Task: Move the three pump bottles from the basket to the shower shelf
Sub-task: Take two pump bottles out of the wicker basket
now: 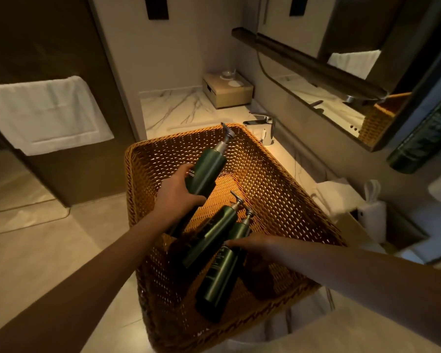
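Note:
An orange wicker basket [285, 189] sits on the marble counter in front of me. My left hand [176, 194] is shut on a dark green pump bottle [206, 169], held tilted above the basket with its silver pump pointing away. Two more green pump bottles lie inside the basket: the middle one [211, 235] and the nearest one [219, 278], side by side, pumps pointing away. My right hand [255, 247] rests on the nearest bottle's upper part, fingers spread over it; whether it grips is unclear. No shower shelf is identifiable in view.
A chrome tap [261, 123] stands just behind the basket. A beige box [227, 91] sits at the counter's far end. White towel [43, 113] hangs at left. A mirror with a dark ledge [316, 64] lines the right wall. Folded cloths [339, 197] lie right of the basket.

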